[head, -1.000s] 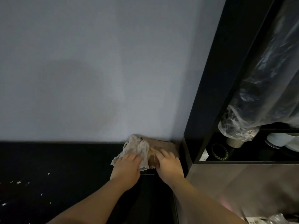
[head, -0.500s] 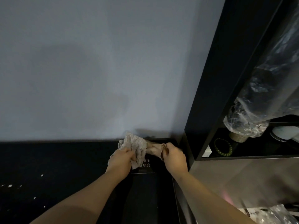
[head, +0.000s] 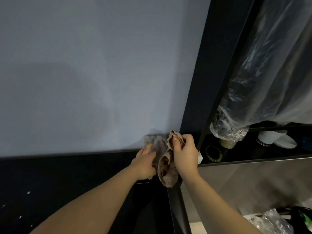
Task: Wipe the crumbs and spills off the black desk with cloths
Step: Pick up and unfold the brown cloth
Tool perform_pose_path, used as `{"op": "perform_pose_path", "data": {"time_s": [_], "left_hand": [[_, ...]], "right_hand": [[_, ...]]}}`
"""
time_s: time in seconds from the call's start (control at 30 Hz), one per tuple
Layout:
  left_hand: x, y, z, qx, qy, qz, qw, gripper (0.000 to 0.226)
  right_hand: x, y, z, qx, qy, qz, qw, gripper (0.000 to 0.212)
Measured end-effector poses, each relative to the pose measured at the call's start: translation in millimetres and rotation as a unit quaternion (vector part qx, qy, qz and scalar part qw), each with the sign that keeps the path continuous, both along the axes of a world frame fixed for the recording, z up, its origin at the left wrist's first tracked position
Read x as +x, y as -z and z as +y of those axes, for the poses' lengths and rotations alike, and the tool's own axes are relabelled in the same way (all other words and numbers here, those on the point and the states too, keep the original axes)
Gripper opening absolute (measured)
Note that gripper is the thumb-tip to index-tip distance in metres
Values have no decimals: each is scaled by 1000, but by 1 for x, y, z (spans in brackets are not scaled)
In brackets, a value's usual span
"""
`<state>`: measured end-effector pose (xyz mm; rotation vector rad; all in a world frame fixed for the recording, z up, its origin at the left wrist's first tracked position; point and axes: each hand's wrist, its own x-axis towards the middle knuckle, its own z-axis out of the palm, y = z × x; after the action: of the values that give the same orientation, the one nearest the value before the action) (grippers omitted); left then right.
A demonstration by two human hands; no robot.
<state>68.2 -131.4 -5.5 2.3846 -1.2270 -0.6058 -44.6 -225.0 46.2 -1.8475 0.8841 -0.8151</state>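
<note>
Right hand [head: 184,154] lifted, gripping brown cloth [head: 167,173] – left hand [head: 145,159] flat on grey cloth [head: 156,142]. Risk: crumbs [head: 28,192] far left on tabletop [head: 67,174] missed – hands bunched in corner.

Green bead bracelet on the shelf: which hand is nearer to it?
Right. The right hand, gripping the brown cloth, is just left of the bracelet; the left hand rests on the grey cloth, farther left.

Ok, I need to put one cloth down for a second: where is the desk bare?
Bare desk runs left of the left hand, between the wall and the left forearm, until the crumbs at the far left. The corner by the shelf is crowded: the left hand rests on the grey cloth, the right hand grips the brown cloth.
</note>
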Motion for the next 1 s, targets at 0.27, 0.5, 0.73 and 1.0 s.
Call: {"op": "perform_pose_path", "data": {"time_s": [0.27, 0.5, 0.73, 1.0], "left_hand": [[-36, -49, 29, -196, -90, 464, 859, 30], [-62, -73, 78, -260, -189, 386, 865, 15], [-79, -90, 143, -375, -344, 467, 723, 25], [-93, -96, 215, -436, -404, 582, 555, 24]], "right_hand": [[-4, -8, 16, 91, -74, -40, 992, 21], [-17, -34, 57, 197, -156, -44, 967, 22], [-52, -58, 101, 266, -168, -69, 947, 16], [-74, -50, 148, 230, -238, 33, 943, 14]]}}
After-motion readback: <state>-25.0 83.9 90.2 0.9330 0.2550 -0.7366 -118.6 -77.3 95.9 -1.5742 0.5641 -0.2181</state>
